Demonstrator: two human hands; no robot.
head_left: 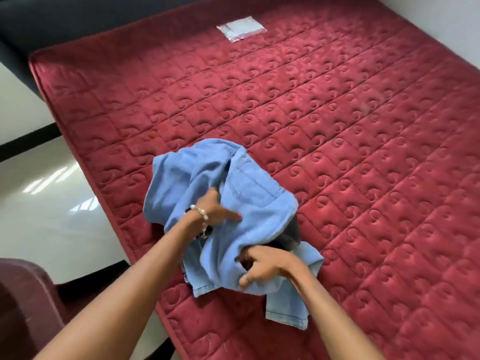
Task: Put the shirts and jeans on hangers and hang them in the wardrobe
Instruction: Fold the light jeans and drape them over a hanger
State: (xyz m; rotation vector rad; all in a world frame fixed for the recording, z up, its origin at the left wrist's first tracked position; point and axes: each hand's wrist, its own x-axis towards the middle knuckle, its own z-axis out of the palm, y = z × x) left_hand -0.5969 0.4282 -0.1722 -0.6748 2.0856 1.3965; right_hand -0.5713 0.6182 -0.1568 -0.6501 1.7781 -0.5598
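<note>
Left hand (213,213) in the folds of bunched jeans (249,193) on mattress (363,126), fingers buried, thumb extended. Right hand (262,266) curled, gripping near edge of denim. Hands apart.

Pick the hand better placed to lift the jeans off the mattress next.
Probably right. The right hand grips a bunched fold at the near edge of the light blue jeans, fingers curled into the cloth. The left hand is at the middle, thumb flat on top, so its hold looks weaker.
</note>
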